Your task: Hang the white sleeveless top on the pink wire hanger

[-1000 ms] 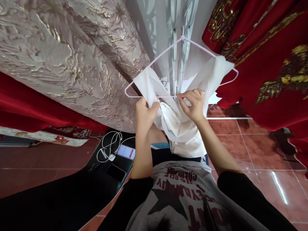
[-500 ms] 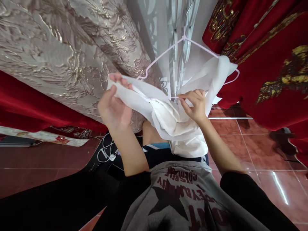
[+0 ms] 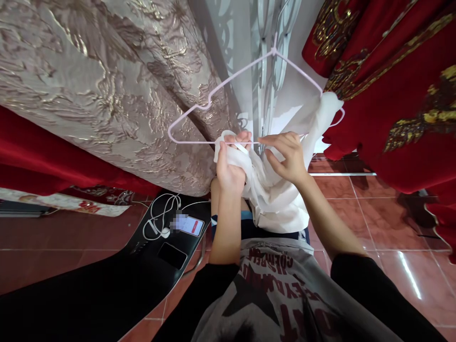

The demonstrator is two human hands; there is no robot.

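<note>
A pale pink clothes hanger (image 3: 239, 75) hangs by its hook in front of me, its left shoulder bare. White thin cloth (image 3: 276, 190) is draped over the right shoulder and falls bunched to my lap; its exact kind is unclear. My left hand (image 3: 233, 166) grips a gathered edge of the cloth at the lower bar, thumb in front and fingers behind. Just to its right, my right hand (image 3: 287, 154) pinches the lower bar with thumb and forefinger, its other fingers bent. Cloth hangs behind and below the right hand.
On the left, a black bench (image 3: 142, 280) holds a lit phone (image 3: 192, 225), a dark phone (image 3: 172, 255) and white earphones (image 3: 164, 232). Embossed pinkish-gold fabric (image 3: 107, 95) hangs at left, red embroidered fabric (image 3: 392, 104) at right. A white metal grille (image 3: 265, 85) stands behind the hanger.
My left hand has moved right along the lower bar, taking the cloth off the hanger's left end and bunching it near the middle. My right hand has hardly moved. The lit phone has come into view.
</note>
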